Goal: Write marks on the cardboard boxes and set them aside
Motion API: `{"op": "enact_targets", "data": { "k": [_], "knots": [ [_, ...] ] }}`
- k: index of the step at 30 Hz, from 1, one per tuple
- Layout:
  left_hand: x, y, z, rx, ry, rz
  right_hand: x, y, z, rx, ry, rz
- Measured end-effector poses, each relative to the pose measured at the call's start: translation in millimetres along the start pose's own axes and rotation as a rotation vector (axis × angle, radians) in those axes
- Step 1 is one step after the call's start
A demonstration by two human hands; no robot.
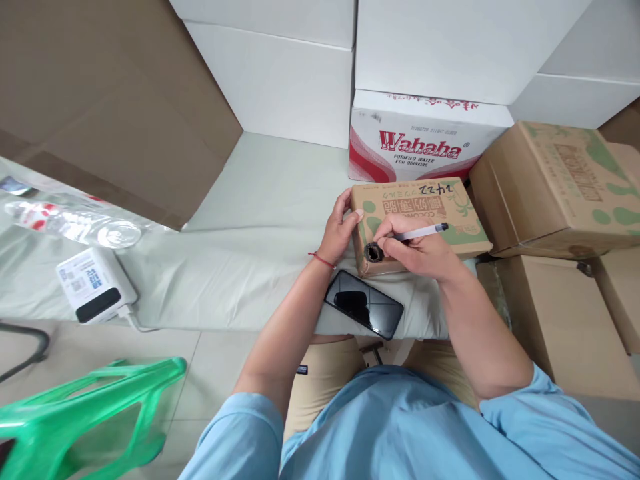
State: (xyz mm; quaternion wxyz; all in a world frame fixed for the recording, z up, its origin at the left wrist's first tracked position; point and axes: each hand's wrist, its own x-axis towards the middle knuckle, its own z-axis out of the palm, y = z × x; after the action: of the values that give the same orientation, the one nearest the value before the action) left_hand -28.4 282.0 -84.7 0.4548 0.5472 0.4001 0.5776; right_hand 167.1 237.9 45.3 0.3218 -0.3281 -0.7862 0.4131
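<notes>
Tan carton (417,200) with green blotches

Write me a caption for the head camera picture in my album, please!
Right hand holding a pen, left hand on the cardboard box, black phone close by.

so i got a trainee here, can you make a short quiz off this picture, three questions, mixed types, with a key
1. True or false: the left hand touches the edge of the carton while the right hand holds a pen.

2. Fill in the blank: the large red brand word on the white-and-red box behind that carton is ____.

3. Multiple choice: where does the phone lie?
A) on the green stool
B) on the cloth-covered table, between the forearms
C) inside the white-and-red box

Key: 1. True; 2. Wahaha; 3. B
</notes>
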Motion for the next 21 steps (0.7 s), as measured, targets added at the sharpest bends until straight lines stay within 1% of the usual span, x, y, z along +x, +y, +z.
{"op": "enact_targets", "data": {
  "k": [9, 21],
  "knots": [
    [2.0, -11.1, -3.2, -0.021, -0.009, 0.043, 0.2, 1.2, -1.5, -0.013, -0.063, -0.078],
    [2.1, -14.6, -4.5, -0.034, -0.006, 0.062, -0.1, 1.8, -3.1, 0.051, -0.120, -0.063]
  ]
}}
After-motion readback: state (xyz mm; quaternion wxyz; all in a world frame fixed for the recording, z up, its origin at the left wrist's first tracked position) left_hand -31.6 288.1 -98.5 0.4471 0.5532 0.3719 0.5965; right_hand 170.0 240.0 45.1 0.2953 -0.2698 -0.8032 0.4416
